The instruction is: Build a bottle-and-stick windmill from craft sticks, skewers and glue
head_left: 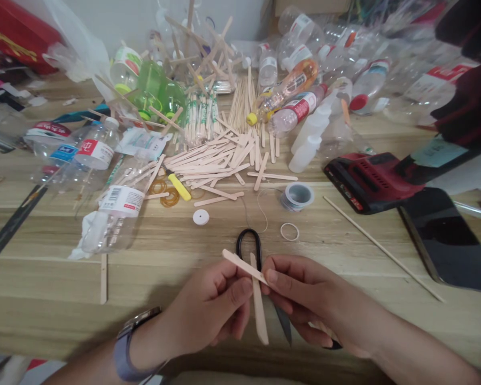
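Note:
My left hand (220, 305) and my right hand (304, 291) meet near the front edge of the table. Between them two flat wooden craft sticks cross each other. The upper craft stick (240, 263) slants down to the right, its right end pinched by my right thumb and fingers. Beneath it the other craft stick (260, 315) points toward me, with my left thumb and fingers closed at the crossing. Black-handled scissors (248, 235) lie on the table under my hands, partly hidden by them. How the two sticks are joined, I cannot tell.
A pile of craft sticks (212, 160) spreads beyond my hands. A spool (296, 197), a white disc (201, 216) and a yellow-handled tool (179, 186) lie nearer. Plastic bottles (122, 206) crowd the left and back. At right are a red power tool (377, 179), a phone (452, 240) and a thin stick (385, 248).

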Demonstrator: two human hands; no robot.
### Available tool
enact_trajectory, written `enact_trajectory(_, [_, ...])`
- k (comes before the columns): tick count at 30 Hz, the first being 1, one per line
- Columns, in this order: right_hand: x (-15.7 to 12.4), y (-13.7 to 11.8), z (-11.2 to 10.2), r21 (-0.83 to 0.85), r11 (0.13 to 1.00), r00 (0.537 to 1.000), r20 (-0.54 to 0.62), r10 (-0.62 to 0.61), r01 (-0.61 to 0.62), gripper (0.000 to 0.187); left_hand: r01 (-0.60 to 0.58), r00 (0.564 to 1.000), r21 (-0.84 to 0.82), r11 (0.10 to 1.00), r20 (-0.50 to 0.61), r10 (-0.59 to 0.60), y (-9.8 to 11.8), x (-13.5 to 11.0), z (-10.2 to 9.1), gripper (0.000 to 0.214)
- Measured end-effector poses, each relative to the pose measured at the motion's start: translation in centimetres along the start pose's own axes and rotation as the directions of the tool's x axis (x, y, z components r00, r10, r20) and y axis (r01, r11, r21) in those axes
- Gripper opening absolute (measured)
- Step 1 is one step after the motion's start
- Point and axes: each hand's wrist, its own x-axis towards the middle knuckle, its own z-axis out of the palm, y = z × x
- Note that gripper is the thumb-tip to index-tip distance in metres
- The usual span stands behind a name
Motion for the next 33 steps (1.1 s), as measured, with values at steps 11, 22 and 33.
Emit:
enact_trajectory(11, [-0.3, 0.1, -0.1, -0.096, 0.994, 0.996, 0.066, 0.065, -0.058, 0.047, -0.074, 0.997, 0.128, 0.989, -0.002, 0.075, 1.5, -0.3, 0.5, 0.041])
enact_trajectory(22, [-0.3, 0.6, 0.0, -0.159, 0.987, 0.994, 0.105, 0.036, -0.019, 0.052, -0.063, 0.998, 0.192, 0.979, 0.024, 0.06, 1.5, -0.6, 0.4, 0.043])
enact_trajectory(33, [-0.6, 0.3, 0.1, -0.185, 0.983, 0.983, 0.185, 0.017, 0.018, 0.052, -0.013, 0.997, 0.123, 0.992, 0.077, 0.003, 1.6, -1.0, 0.4, 0.045])
